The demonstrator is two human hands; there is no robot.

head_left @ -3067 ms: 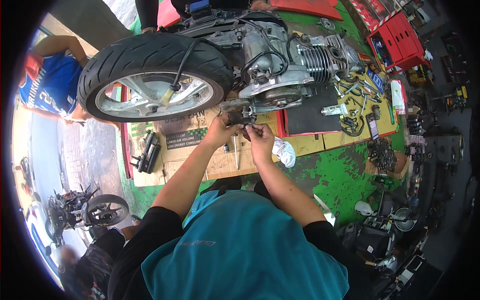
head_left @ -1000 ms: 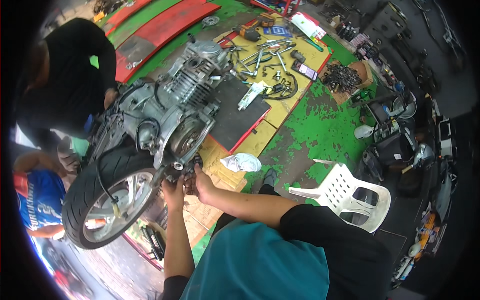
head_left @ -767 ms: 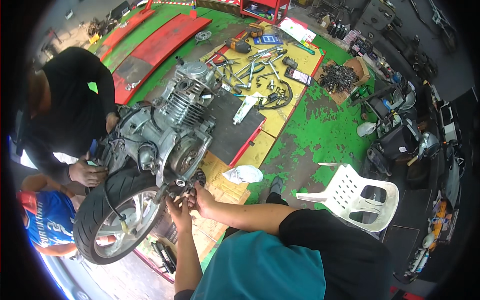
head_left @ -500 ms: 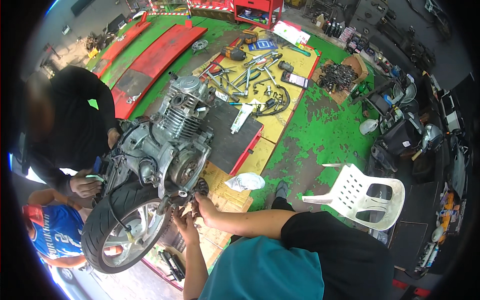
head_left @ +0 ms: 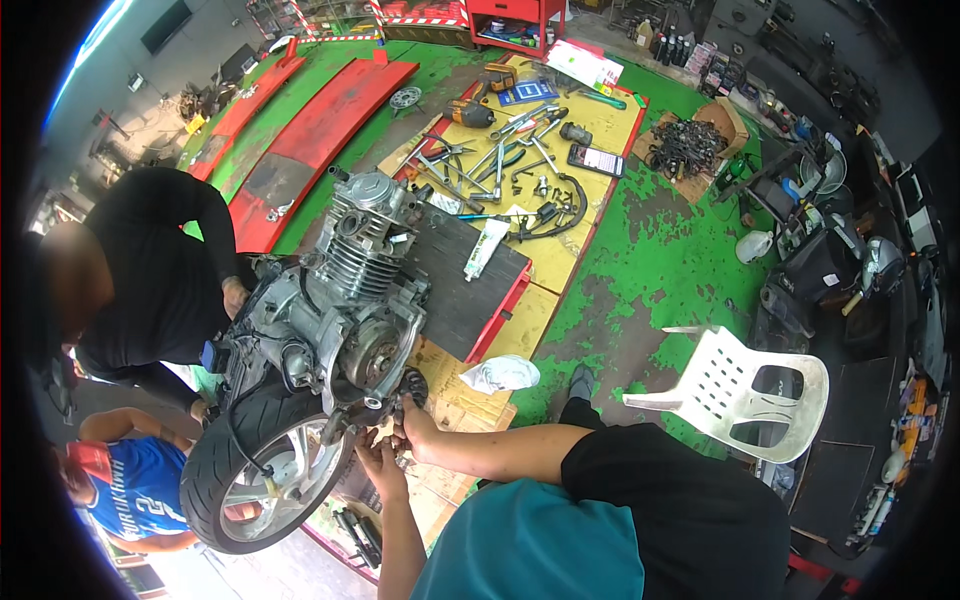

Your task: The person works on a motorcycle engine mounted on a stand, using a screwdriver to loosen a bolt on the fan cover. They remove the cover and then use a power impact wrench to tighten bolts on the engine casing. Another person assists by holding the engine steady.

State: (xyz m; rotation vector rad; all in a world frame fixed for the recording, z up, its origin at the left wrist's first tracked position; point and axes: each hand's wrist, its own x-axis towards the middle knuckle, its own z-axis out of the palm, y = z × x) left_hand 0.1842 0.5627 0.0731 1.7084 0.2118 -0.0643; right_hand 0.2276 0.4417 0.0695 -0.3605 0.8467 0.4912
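Change: view has swung; engine (head_left: 345,300) now sits left of centre.
Left hand (head_left: 378,462): under engine, fingers curled on a small part; grip unclear.
Right hand (head_left: 412,415): fingers pinch dark part (head_left: 413,385) at engine base.
Wheel (head_left: 262,470): lower left, joined to engine.

A silver-grey engine (head_left: 345,300) and black tyre (head_left: 240,470) are being shown; at three o'clock, a white chair (head_left: 740,385) on patchy green floor (head_left: 680,260).

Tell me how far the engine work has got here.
Done: the scooter engine with its rear wheel lies on the floor, off any frame. In hand: left hand and right hand work a small part under its side cover. Left: tools lie spread on the yellow mat.
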